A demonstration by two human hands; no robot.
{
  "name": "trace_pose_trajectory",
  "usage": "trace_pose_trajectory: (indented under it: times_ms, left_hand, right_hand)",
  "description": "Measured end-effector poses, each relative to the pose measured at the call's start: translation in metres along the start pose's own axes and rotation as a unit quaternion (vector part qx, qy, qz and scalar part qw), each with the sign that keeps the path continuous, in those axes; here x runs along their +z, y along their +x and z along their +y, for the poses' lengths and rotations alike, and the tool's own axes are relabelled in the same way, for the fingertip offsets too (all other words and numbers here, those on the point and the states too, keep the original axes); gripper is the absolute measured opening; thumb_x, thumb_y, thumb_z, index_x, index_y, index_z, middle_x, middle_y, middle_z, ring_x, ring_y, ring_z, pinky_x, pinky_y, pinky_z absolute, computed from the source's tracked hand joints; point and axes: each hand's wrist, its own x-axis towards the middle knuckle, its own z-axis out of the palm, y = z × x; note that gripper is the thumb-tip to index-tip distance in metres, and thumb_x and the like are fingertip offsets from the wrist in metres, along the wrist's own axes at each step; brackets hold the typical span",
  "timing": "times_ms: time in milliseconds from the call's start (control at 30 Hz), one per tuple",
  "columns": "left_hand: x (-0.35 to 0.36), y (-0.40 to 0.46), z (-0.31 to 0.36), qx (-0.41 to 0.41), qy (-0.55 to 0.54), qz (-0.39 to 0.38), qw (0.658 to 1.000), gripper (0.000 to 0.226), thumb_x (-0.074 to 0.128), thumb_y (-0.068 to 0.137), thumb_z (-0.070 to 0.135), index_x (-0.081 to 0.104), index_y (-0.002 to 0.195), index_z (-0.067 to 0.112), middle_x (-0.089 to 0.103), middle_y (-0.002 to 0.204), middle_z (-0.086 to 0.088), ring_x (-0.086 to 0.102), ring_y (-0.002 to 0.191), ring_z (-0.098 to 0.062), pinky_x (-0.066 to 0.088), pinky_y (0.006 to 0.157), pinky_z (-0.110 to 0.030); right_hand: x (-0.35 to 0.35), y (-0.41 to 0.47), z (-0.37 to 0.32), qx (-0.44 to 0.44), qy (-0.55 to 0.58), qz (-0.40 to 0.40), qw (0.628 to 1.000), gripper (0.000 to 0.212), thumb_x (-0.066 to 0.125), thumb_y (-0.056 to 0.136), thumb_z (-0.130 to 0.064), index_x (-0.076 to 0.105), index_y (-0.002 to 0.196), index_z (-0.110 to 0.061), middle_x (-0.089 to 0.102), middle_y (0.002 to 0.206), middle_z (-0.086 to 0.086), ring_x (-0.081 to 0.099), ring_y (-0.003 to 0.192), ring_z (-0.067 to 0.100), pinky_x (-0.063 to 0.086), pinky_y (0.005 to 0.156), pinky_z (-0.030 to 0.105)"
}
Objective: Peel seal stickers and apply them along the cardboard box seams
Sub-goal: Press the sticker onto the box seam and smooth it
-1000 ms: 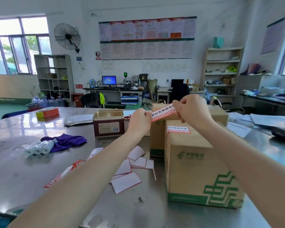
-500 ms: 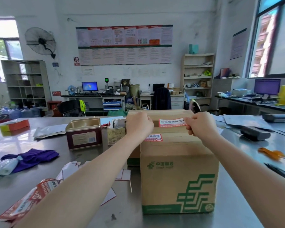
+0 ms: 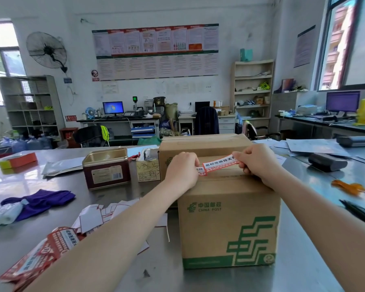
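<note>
broadly, a steel bench (image 3: 51,245) fills the lower view, carrying everything. nearest the person stands a china post cardboard box (image 3: 230,224), upright, green logo facing the camera, with a second cardboard box (image 3: 202,144) touching it just behind. to the left of the boxes sits a dark red tin (image 3: 106,168) with a gold rim, open at the top, and beside it a small kraft carton (image 3: 148,169). a purple cloth (image 3: 40,200) lies at the left edge of the bench, near some clear-wrapped rolls (image 3: 2,213). a stack of unused seal sticker sheets (image 3: 40,256) lies at lower left, and a scatter of white backing papers (image 3: 97,216) lies between that stack and the near box.

both hands meet above the top of the near box. the left hand (image 3: 182,167) has its fingers curled, pinching the left end of a red-and-white seal sticker (image 3: 218,164); the right hand (image 3: 256,162) pinches the right end between thumb and curled fingers. the sticker is stretched between them, slightly tilted, over the box's top seam; whether it touches the cardboard cannot be told.
</note>
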Motion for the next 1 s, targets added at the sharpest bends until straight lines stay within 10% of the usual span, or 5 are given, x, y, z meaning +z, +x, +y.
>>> trace_pose_trajectory:
  times_ms: [267, 1000]
  left_hand:
    - [-0.0026, -0.0035, 0.0016, -0.001, 0.005, -0.007, 1.0, 0.02, 0.05, 0.09, 0.007, 0.063, 0.105, 0.011, 0.058, 0.114, -0.009, 0.053, 0.103, -0.024, 0.047, 0.085, -0.036]
    - [-0.0019, -0.0078, 0.0028, 0.028, 0.008, -0.003, 1.0, 0.037, 0.042, 0.09, 0.004, 0.07, 0.109, 0.018, 0.063, 0.118, -0.007, 0.054, 0.106, -0.024, 0.047, 0.087, -0.036]
  right_hand:
    - [0.0041, 0.0036, 0.0014, -0.019, -0.044, 0.013, 0.999, 0.03, 0.06, 0.09, -0.026, 0.067, 0.074, -0.002, 0.065, 0.065, 0.009, 0.051, 0.051, 0.015, 0.052, 0.066, 0.034]
    - [0.0059, 0.0036, 0.0013, -0.024, -0.095, 0.01, 0.995, 0.029, 0.057, 0.092, -0.025, 0.065, 0.07, -0.008, 0.063, 0.06, 0.004, 0.05, 0.046, 0.01, 0.044, 0.05, 0.022]
